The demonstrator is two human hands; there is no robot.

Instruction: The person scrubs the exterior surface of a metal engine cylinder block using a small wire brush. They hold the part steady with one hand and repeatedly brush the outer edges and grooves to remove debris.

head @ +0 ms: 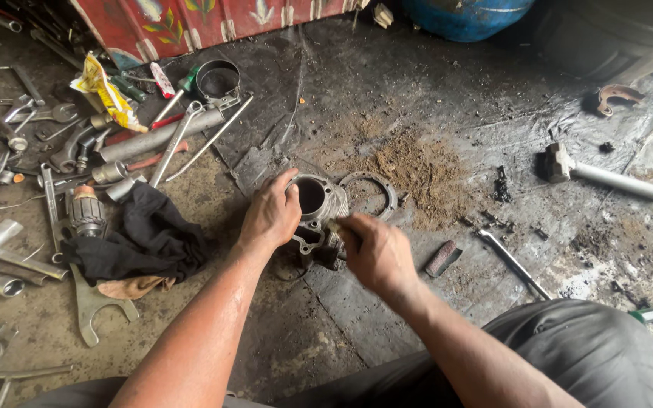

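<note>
The grimy floor (387, 91), dark with oil and patched with brown grit, carries everything here. Beyond the hands stands a red painted panel (213, 23) and, further right, a blue drum (466, 15). Well off to the right of the right hand lies a hammer (606, 177) with a pale handle. Left of the left hand a black rag (141, 238) is bunched on the floor, and past it spreads a scatter of spanners and pliers (9, 136) with a long grey tube (160, 134) among them.

Between the two hands sits the engine cylinder (317, 215), a finned metal casting with a round bore open upward, resting on the floor right in front of the person. The left hand (270, 215) is curled over its near left edge, fingers wrapped against the rim, steadying it. The right hand (376, 253) is closed around something small at the casting's right side; what it pinches is blurred and cannot be made out.

Just beyond the right hand a flat ring gasket (368, 195) lies on the floor, touching or nearly touching the casting.

The cylinder looks heavy, rigid and probably greasy, so it would likely slip in a loose grip. The fins and the outer body seem the safest holds; the machined bore wall and flat mating face are best left untouched. The gasket appears thin and easily bent.
</note>
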